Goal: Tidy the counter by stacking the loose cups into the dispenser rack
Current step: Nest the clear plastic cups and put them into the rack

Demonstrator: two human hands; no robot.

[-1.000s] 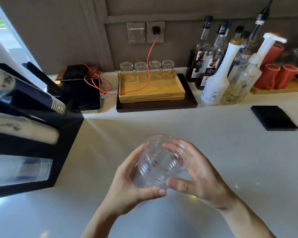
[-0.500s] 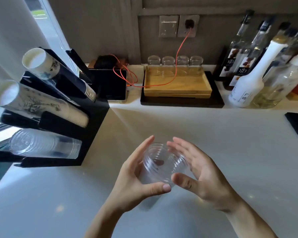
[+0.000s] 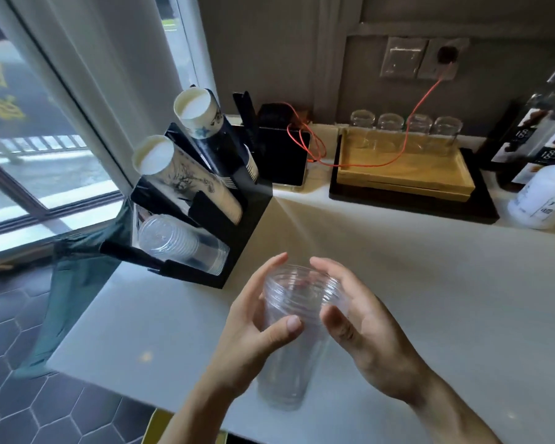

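Head view: a person's left hand [image 3: 253, 328] and right hand [image 3: 362, 328] cup a stack of clear plastic cups [image 3: 293, 334] standing upright on the white worktop [image 3: 430, 283], low in the frame near 6 o'clock. The left hand wraps the stack's upper part, thumb pressed across its front and fingers curled behind the rim; the right hand is spread and curved around the rim's other side, fingertips on the top edge, though whether its palm touches cannot be told. At 10 o'clock from the stack, near the worktop's corner by the window [image 3: 29, 155], stands the black dispenser rack [image 3: 234, 225]. Its lowest slot holds a row of clear cups [image 3: 181, 245] lying on their side; the two slots above hold sleeves of printed paper cups [image 3: 186, 177], mouths tilted up. At 1 o'clock, against the wall, a wooden tray [image 3: 404, 171] carries four upturned glasses [image 3: 404, 129].
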